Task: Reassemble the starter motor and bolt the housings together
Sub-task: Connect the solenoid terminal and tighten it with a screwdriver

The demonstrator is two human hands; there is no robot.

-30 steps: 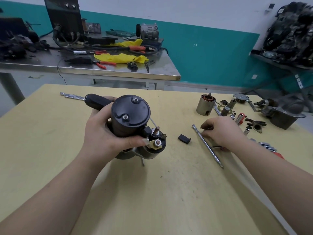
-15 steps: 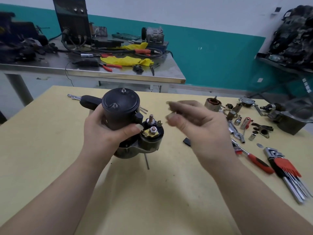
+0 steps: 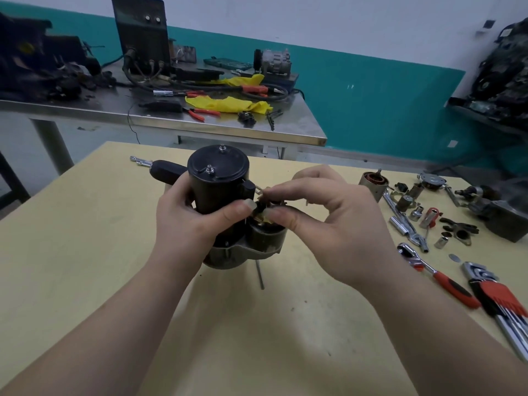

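The starter motor (image 3: 218, 195) stands upright near the middle of the yellow tabletop (image 3: 85, 252), black cap up, two studs poking from the top. The left hand (image 3: 194, 221) wraps its body from nine o'clock, fingers curled round the back and thumb pressed across the front. At three o'clock of the cap sits the solenoid (image 3: 267, 235), and the right hand (image 3: 334, 221) is over its terminals, thumb and forefinger pinched on something small there (too hidden to say what). The other right fingers (image 3: 311, 174) arch loosely above.

A thin rod (image 3: 260, 274) sticks out from under the motor toward six o'clock. Behind the motor at eleven o'clock a black-handled tool (image 3: 163, 170) lies flat, its metal tip pointing left.

Out at three o'clock the tabletop is strewn with parts: a short cylinder with copper windings (image 3: 373, 185), sockets (image 3: 415, 214), a spanner (image 3: 400, 218), and a dark housing (image 3: 505, 215) at the far edge. Toward four o'clock lie a red-and-black ratchet (image 3: 440, 278) and a set of hex keys (image 3: 505, 307) in a red holder.

Beyond, at twelve o'clock, a steel bench (image 3: 285, 132) carries a dark box with cables (image 3: 140, 32), yellow rags (image 3: 225, 102) and red pliers (image 3: 200, 112), against a teal and white wall (image 3: 371, 95).
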